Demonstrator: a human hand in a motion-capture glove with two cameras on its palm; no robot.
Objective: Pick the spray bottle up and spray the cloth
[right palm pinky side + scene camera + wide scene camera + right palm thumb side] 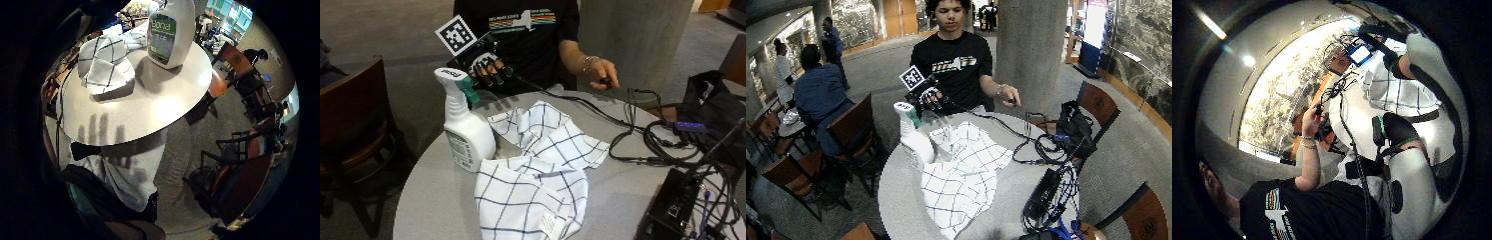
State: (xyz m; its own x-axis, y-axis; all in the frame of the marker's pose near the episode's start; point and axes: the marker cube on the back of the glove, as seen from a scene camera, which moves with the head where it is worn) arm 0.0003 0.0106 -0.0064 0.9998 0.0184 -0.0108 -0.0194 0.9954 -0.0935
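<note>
A white spray bottle with a green trigger stands upright near the left edge of the round grey table. Beside it lies a crumpled white cloth with dark checks, spread across the middle of the table. My gloved right hand hovers at the table's far edge, just behind and above the bottle's head. Its fingers are spread and relaxed, and it holds nothing. From the little finger side palm view, the bottle and the cloth sit on the table below the hand.
The bare left hand pinches a small black object over the far edge. Black cables, black boxes and a black bag crowd the table's right side. A wooden chair stands at the left.
</note>
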